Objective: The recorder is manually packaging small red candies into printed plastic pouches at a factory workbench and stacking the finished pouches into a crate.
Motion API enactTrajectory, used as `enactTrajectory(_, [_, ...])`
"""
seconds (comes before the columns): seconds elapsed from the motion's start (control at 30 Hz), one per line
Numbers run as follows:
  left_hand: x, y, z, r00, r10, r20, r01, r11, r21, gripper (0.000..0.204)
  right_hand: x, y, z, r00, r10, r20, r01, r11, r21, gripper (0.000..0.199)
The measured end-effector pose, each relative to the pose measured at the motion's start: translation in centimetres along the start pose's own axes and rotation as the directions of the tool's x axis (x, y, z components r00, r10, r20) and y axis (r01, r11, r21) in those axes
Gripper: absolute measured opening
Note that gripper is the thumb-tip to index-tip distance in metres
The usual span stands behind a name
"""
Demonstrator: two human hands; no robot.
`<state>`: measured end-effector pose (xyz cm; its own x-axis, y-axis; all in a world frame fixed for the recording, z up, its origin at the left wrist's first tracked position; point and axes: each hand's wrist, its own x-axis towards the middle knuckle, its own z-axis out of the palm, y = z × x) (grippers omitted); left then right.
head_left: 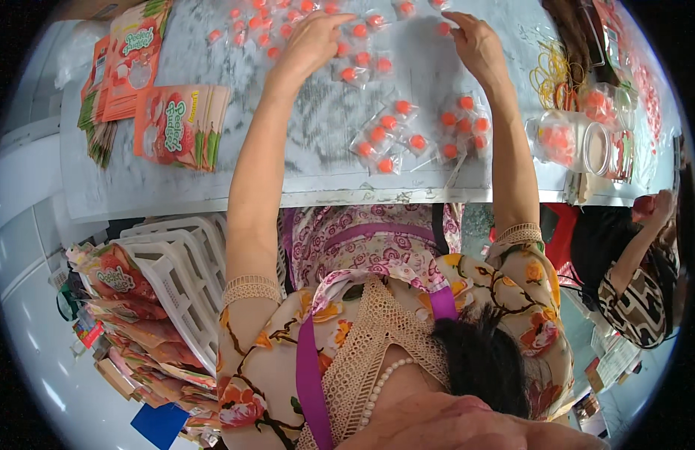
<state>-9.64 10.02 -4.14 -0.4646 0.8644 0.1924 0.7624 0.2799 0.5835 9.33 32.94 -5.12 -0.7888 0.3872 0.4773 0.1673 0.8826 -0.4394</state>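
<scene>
Small clear packets, each with a round orange-red piece inside, lie over the grey-white tabletop. Near the far edge, my left hand (315, 43) rests among them with its index finger stretched right, beside a packet (359, 31). Opposite it is my right hand (479, 51), fingers extended toward the far side and close to another packet (443, 29). Neither hand visibly grips anything. Between my forearms sit two nearer groups of packets, a left cluster (388, 122) and a right cluster (465, 120). More loose packets (263, 23) are spread beyond my left hand.
Stacks of red printed pouches (171, 127) stand at the table's left. Yellow rubber bands (550, 75), a bag of orange-red pieces (556, 142) and a clear round container (596, 148) lie at the right. White plastic crates (175, 277) are below left. Another person's arm (641, 244) shows far right.
</scene>
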Motion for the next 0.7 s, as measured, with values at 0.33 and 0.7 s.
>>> enactTrajectory(0.33, [-3.7,1.3,0.0,0.997,0.004,0.077,0.000,0.999,-0.046,0.034,-2.4,-5.7,0.6,0.911,-0.144,0.386,0.032,0.959,0.282,0.024])
enactTrajectory(0.7, [-10.5,4.4,-0.2,0.992,-0.104,-0.077,0.103,0.994,-0.018,0.036,-0.8,-8.6,4.3,0.800,-0.319,0.508,0.162,0.930,0.329,0.028])
